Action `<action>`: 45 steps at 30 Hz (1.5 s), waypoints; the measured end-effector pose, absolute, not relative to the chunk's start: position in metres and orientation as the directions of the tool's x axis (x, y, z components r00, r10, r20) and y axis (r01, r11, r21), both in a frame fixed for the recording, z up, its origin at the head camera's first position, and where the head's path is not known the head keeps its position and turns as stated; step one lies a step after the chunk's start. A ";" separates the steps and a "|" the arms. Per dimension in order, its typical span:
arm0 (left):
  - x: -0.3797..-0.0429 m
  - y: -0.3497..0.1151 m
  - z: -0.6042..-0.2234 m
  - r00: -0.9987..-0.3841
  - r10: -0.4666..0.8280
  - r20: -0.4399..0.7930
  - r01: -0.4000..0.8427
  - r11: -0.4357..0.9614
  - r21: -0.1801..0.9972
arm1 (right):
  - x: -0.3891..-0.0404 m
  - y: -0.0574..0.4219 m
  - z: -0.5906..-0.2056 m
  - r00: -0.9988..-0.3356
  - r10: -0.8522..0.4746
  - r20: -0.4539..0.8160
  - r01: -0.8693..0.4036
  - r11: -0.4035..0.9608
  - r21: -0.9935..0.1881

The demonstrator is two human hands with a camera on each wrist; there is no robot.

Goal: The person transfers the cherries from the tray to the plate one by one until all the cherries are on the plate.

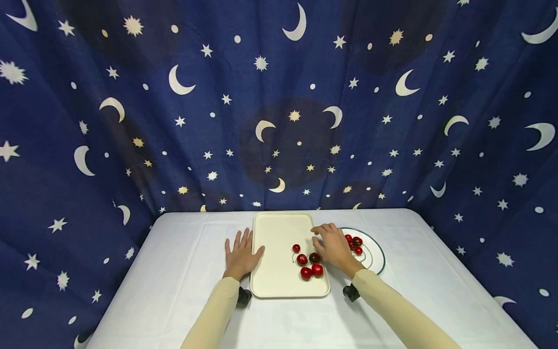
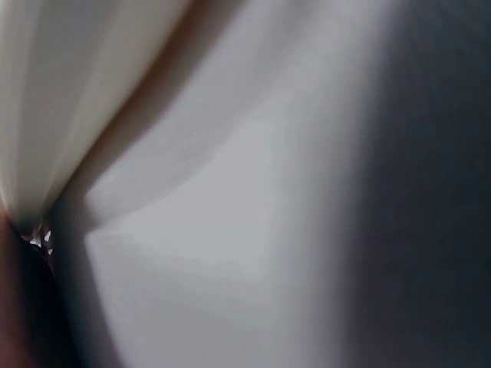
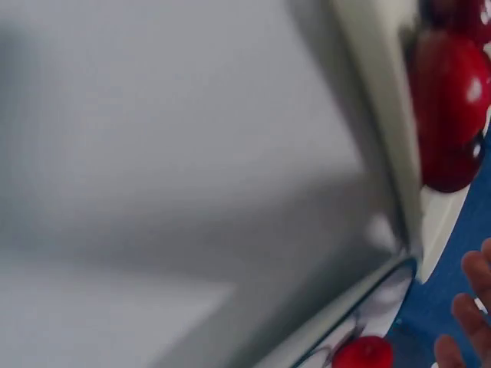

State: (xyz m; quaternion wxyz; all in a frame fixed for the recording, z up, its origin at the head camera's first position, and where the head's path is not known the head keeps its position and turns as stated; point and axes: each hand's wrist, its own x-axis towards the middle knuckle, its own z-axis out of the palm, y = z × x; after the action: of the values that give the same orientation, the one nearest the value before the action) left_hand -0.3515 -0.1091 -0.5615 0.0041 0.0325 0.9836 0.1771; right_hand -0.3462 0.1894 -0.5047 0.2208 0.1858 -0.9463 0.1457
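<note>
A cream rectangular tray (image 1: 274, 286) lies on the table, with several dark red cherries (image 1: 317, 270) on its right half, some with stems. My left hand (image 1: 240, 259) is spread flat beside the tray's left side, its thumb reaching the rim. My right hand (image 1: 334, 248) hovers at the tray's right edge, fingers loosely bent and pointing left, with nothing seen in them. In the right wrist view its fingers (image 3: 477, 310) are apart, near the plate and the tray corner. Under the right wrist is a white plate (image 1: 378, 259) with a dark green rim, holding several cherries (image 1: 357, 241).
A white cloth (image 1: 187, 261) covers the table. Behind and at both sides hangs a dark blue curtain (image 1: 370, 160) with moons and stars. Black wrist cameras (image 1: 351, 292) sit under both wrists. The left wrist view shows mostly blurred cloth and sleeve.
</note>
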 end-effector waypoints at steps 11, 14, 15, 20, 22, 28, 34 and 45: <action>-0.354 -0.110 -0.562 -0.998 0.066 0.009 0.065 0.936 0.347 | -0.344 0.165 -0.503 -0.826 -0.392 0.406 -0.506 0.833 -0.226; -0.353 -0.110 -0.560 -0.998 0.070 -0.006 0.063 0.937 0.345 | -0.343 0.161 -0.503 -0.822 -0.406 0.400 -0.519 0.823 -0.230; -0.352 -0.110 -0.560 -0.997 0.070 -0.013 0.061 0.937 0.343 | -0.343 0.159 -0.503 -0.822 -0.410 0.396 -0.520 0.823 -0.227; -0.350 -0.110 -0.558 -0.998 0.062 -0.011 0.053 0.932 0.360 | -0.345 0.153 -0.507 -0.832 -0.417 0.365 -0.510 0.835 -0.209; -0.350 -0.110 -0.559 -0.998 0.059 -0.005 0.053 0.929 0.366 | -0.345 0.151 -0.508 -0.840 -0.413 0.352 -0.502 0.838 -0.215; -0.353 -0.109 -0.563 -0.998 0.052 0.017 0.055 0.933 0.356 | -0.345 0.149 -0.513 -0.848 -0.413 0.333 -0.501 0.830 -0.247; -0.355 -0.109 -0.564 -0.998 0.052 0.019 0.056 0.935 0.351 | -0.346 0.149 -0.516 -0.849 -0.413 0.329 -0.497 0.835 -0.237; -0.355 -0.109 -0.566 -0.999 0.054 0.005 0.052 0.942 0.332 | -0.345 0.151 -0.516 -0.862 -0.387 0.328 -0.471 0.850 -0.234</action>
State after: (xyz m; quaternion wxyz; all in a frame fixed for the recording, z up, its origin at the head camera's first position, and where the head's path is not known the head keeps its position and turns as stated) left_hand -0.3554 -0.1089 -0.5657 0.0021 0.0268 0.9853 0.1685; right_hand -0.3447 0.1509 -0.5155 0.1357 0.2254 -0.9523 0.1548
